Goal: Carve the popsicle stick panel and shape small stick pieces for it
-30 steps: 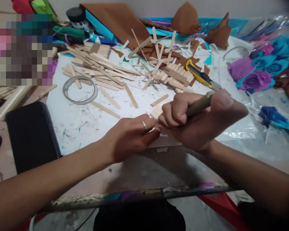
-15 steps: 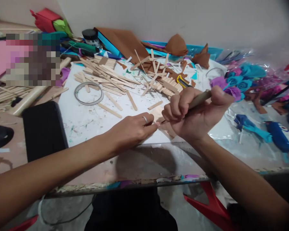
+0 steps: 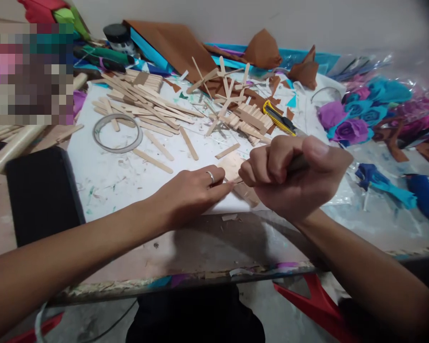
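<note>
"Going by size, what are you seeing?"

"The worktop (image 3: 136, 259) is spanning the view, and a white sheet (image 3: 107, 190) is covering its middle. Counting clock hours from the left hand (image 3: 193, 195), the right hand (image 3: 293, 176) is working at three, a black case (image 3: 43, 190) is lying at nine, and wooden sticks (image 3: 146, 97) are piling up at eleven."

"Which step is going on?"

"Close handwork, I'm judging: a pale wooden piece (image 3: 230, 163) is lying on the sheet at two o'clock, just beyond the left hand, and the right hand is apparently working a dark-handled tool (image 3: 296, 164) beside it."

"What is the next move calling for?"

"Steadiness, I'm thinking: the left hand bracing, the right wrist guiding gently and sparing the fingertips."

"And the grip?"

"The right grip is wrapping tightly round the tool, mostly hiding it. The left grip is bringing thumb and fingertips close together by the wood, a ring (image 3: 210, 176) showing on one finger; whether anything is being pinched there, I cannot tell."
</note>
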The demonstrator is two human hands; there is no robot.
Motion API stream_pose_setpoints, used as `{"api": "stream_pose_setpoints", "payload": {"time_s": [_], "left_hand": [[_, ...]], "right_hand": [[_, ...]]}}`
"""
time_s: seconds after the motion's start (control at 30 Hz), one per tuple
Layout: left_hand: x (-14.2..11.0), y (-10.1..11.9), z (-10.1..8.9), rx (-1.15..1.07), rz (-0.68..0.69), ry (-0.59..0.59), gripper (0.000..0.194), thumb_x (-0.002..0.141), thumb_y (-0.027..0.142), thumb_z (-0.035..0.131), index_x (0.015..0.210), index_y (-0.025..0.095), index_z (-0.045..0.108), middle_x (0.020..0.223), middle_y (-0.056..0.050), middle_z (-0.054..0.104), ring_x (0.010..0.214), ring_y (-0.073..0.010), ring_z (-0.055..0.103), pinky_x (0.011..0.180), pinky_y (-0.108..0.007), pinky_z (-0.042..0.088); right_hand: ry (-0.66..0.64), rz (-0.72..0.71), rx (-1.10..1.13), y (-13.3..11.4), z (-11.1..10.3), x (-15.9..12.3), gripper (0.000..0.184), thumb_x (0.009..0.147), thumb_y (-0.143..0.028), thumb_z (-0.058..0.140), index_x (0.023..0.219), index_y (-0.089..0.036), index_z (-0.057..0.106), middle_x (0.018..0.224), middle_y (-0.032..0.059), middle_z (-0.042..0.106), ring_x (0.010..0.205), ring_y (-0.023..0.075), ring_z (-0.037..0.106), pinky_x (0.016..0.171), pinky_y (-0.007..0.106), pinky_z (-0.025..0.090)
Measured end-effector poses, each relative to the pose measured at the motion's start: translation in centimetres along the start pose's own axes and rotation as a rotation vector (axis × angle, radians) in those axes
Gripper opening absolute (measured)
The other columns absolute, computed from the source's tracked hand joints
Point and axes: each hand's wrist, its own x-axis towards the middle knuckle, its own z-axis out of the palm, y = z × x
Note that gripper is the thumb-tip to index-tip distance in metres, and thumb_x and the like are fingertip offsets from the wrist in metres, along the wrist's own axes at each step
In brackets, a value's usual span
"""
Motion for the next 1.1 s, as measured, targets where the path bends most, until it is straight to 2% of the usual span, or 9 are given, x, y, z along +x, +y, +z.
{"api": "stream_pose_setpoints", "payload": {"time_s": [0.2,0.27,0.4,0.6,0.8,0.97,1.1], "left_hand": [[0.1,-0.1,0.0,-0.035,0.001,-0.008,0.024,0.105,0.020,0.045,0.114,0.015,0.066,0.101,-0.006,0.065,0.086,-0.0174,0.062,0.069,-0.027,0.047],[0.1,-0.1,0.1,-0.033,0.003,0.012,0.022,0.105,0.019,0.045,0.113,0.016,0.066,0.097,-0.005,0.064,0.082,-0.0167,0.060,0.066,-0.028,0.044],[0.1,-0.1,0.1,-0.038,-0.003,0.010,0.017,0.103,0.018,0.048,0.108,0.018,0.065,0.095,-0.003,0.060,0.077,-0.0153,0.054,0.063,-0.029,0.039],[0.0,-0.3,0.4,-0.077,-0.036,-0.015,0.014,0.102,0.019,0.052,0.111,0.020,0.062,0.100,-0.002,0.059,0.076,-0.0136,0.050,0.060,-0.028,0.033],[0.0,-0.3,0.5,-0.125,-0.049,0.013,0.015,0.101,0.018,0.052,0.112,0.021,0.062,0.098,0.000,0.058,0.074,-0.0123,0.047,0.061,-0.026,0.035],[0.2,-0.1,0.3,-0.107,-0.028,0.044,0.017,0.103,0.016,0.048,0.107,0.017,0.065,0.086,0.000,0.054,0.071,-0.0125,0.046,0.061,-0.025,0.036],[0.4,-0.1,-0.1,-0.098,-0.026,0.033,0.025,0.106,0.017,0.041,0.103,0.015,0.066,0.083,-0.001,0.055,0.071,-0.0125,0.048,0.062,-0.024,0.038]], "right_hand": [[-0.057,-0.017,0.001,0.2,-0.2,-0.1,0.052,0.088,-0.035,0.059,0.046,-0.020,0.032,0.043,-0.0064,0.018,0.038,0.0065,0.018,0.041,0.025,0.018],[-0.015,-0.031,-0.009,0.0,0.0,0.0,0.052,0.084,-0.033,0.062,0.045,-0.019,0.030,0.043,-0.0065,0.016,0.038,0.0061,0.017,0.040,0.025,0.016],[0.141,0.074,-0.141,-0.6,0.7,0.3,0.056,0.083,-0.025,0.065,0.043,-0.018,0.026,0.041,-0.0055,0.013,0.037,0.0062,0.018,0.041,0.027,0.014],[0.221,0.051,-0.168,-1.0,0.8,0.6,0.060,0.085,-0.036,0.068,0.045,-0.020,0.025,0.042,-0.0050,0.011,0.038,0.0094,0.017,0.038,0.030,0.014],[0.090,0.203,-0.211,-1.8,-0.2,0.6,0.065,0.085,-0.037,0.072,0.042,-0.018,0.027,0.041,-0.0038,0.024,0.038,0.0089,0.028,0.040,0.029,0.026],[0.033,0.122,-0.177,-1.7,-0.2,0.5,0.066,0.085,-0.033,0.073,0.042,-0.017,0.025,0.039,-0.0061,0.018,0.037,0.0064,0.024,0.043,0.026,0.021],[-0.046,0.123,-0.193,-1.4,-0.4,0.3,0.063,0.079,-0.029,0.074,0.040,-0.017,0.027,0.039,-0.0054,0.025,0.039,0.0067,0.029,0.045,0.027,0.027]]}}
